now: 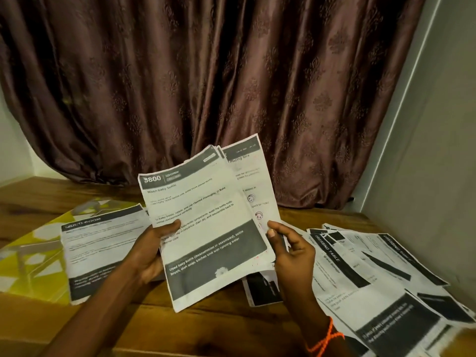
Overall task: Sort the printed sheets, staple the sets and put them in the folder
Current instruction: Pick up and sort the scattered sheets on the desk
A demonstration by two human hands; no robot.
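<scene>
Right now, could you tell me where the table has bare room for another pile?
Bare wood shows along the near edge of the table, in front of the held sheets, and at the far left behind the yellow folder. The right side is crowded with spread sheets.

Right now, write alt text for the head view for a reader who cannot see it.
Two hands hold a fanned stack of printed sheets above a wooden table: the left hand grips its left edge, the right hand pinches its right edge. More sheets lie spread at the right, one pile partly on a yellow folder at the left, a brown curtain behind.
</scene>
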